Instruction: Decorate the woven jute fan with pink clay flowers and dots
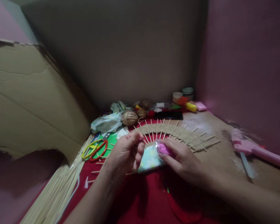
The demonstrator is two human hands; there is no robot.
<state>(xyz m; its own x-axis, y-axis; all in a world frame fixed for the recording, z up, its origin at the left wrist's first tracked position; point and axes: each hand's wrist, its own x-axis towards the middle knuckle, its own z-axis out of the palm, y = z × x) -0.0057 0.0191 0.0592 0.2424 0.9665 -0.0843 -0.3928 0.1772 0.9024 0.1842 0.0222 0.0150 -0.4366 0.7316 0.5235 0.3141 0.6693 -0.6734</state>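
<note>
My right hand (177,155) is closed on a pink bundle (164,149) in clear plastic. Just left of it my left hand (128,149) is raised with curled fingers, a tiny pink bit (140,139) pinched between thumb and forefinger. Beneath both hands lies a fan-shaped woven piece (158,128) of twine on thin sticks that stick out around its edge. A light blue flowered cloth piece (150,160) covers its lower middle, between the hands.
Scissors (102,151) with red and yellow handles lie on green sheets at left, beside long thin sticks (53,189). Twine balls (129,118), a black phone (169,115) and cups (177,97) stand behind. A pink glue gun (252,147) is at right.
</note>
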